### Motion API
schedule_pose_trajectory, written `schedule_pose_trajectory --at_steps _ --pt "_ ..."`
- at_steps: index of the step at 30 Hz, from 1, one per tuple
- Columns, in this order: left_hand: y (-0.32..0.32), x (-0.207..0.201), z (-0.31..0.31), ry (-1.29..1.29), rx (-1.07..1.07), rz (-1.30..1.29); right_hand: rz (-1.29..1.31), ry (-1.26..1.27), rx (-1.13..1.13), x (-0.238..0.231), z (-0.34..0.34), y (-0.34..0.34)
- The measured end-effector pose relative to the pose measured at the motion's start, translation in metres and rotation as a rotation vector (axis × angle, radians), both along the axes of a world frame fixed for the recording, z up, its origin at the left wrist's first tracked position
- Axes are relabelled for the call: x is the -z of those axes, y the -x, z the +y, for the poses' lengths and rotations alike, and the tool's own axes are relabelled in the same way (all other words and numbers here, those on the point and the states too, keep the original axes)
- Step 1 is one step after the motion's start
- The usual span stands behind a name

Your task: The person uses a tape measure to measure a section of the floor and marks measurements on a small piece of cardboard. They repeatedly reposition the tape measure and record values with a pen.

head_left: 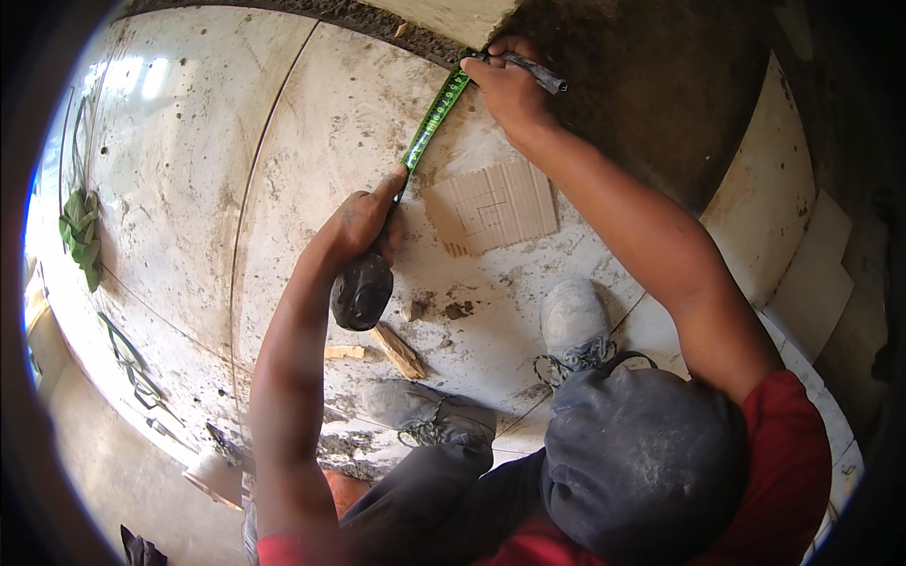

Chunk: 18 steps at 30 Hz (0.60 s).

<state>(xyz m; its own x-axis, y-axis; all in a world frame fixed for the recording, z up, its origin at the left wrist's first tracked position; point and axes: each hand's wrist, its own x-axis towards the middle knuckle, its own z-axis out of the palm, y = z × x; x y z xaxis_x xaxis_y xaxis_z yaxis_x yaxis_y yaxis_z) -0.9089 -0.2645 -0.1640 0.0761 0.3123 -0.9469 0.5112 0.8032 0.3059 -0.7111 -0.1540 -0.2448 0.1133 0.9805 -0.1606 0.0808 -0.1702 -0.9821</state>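
Observation:
A green tape measure blade (436, 118) stretches slantwise over the dirty white tile, between my two hands. My left hand (360, 219) is closed round its lower part, with a dark, rounded case (361, 292) just below the palm. Up by the tile's far edge, my right hand (510, 87) pinches the blade's other end. A slim, dark, pen-like thing (538, 72) also sticks out of the right hand's fingers. Beneath the blade, to its right, lies a piece of corrugated cardboard (524, 203) with lines drawn on it.
Wood scraps (398, 352) lie near my shoes (576, 319). Green leaves (81, 236) rest at the far left, above a white roll (215, 474). A pale slab (453, 17) stands beyond the tile edge, beside a dark soil patch (651, 85). More tiles (769, 179) lie right.

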Motion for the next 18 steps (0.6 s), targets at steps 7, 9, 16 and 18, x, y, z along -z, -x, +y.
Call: schedule_pose_trajectory --at_steps 7,9,16,18 --pt "0.0009 0.0029 -0.0015 -0.004 -0.014 -0.014 -0.030 0.011 -0.016 -0.0002 -0.0004 -0.0016" --pt "0.0009 0.0028 -0.0013 -0.004 -0.011 -0.012 -0.037 0.011 -0.012 -0.0004 -0.0006 -0.0011" --pt "0.0020 0.0042 -0.0011 -0.004 0.010 -0.018 -0.004 0.016 -0.010 -0.0026 -0.0018 -0.0014" --pt "0.0021 0.0048 -0.0015 -0.007 0.009 -0.014 0.014 0.011 -0.017 -0.0037 -0.0027 -0.0022"
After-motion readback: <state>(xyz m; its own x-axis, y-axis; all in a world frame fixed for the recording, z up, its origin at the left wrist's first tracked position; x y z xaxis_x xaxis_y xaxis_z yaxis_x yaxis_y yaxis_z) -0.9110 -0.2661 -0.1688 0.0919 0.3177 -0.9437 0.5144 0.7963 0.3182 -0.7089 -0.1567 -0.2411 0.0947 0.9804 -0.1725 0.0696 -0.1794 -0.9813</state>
